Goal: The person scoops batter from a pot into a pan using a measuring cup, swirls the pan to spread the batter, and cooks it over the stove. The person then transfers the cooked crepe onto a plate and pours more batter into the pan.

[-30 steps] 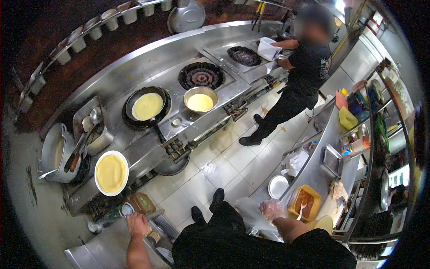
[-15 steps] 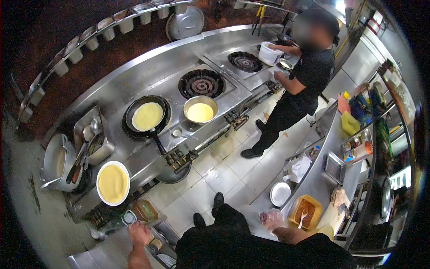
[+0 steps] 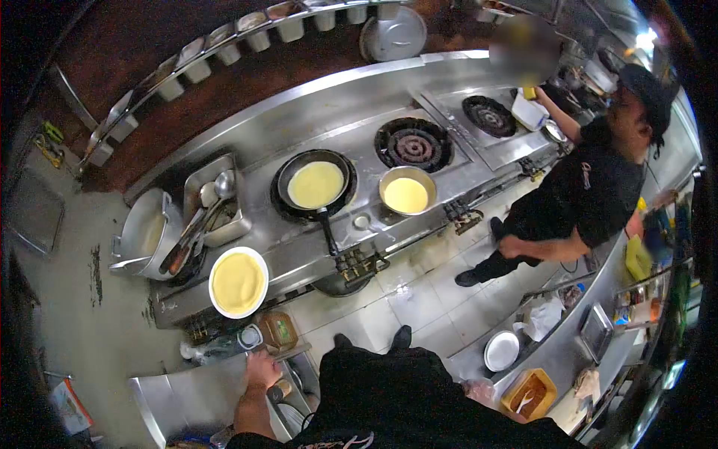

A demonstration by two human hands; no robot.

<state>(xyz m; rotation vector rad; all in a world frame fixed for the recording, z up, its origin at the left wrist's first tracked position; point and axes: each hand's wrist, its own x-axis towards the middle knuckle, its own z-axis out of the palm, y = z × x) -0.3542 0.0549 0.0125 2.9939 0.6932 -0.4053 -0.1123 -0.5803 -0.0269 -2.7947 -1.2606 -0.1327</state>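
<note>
At the bottom left, my left hand point(image 3: 263, 370) is closed, its fingers curled at the metal edge of a steel counter point(image 3: 187, 400); what it grips is hidden. Just beyond it are a white-topped container point(image 3: 250, 336) and a tub of brown contents point(image 3: 277, 331). My right hand point(image 3: 479, 391), in a clear plastic glove, is low beside my body, beside a yellow tub of reddish sauce point(image 3: 540, 387) with a white spoon in it. My sleeve partly hides this hand, and its fingers are unclear.
On the range are a frying pan point(image 3: 286, 176) with a yellow crepe-like sheet, a bowl of yellow batter point(image 3: 407, 196) and a plate point(image 3: 218, 303) of stacked yellow sheets. A pot point(image 3: 169, 217) stands left. A co-worker point(image 3: 591, 179) in black stands right, an arm towards a white container point(image 3: 529, 112).
The view has swung left, so the range sits further right. The co-worker has turned and now holds one arm low. My right hand has drawn closer to my body.
</note>
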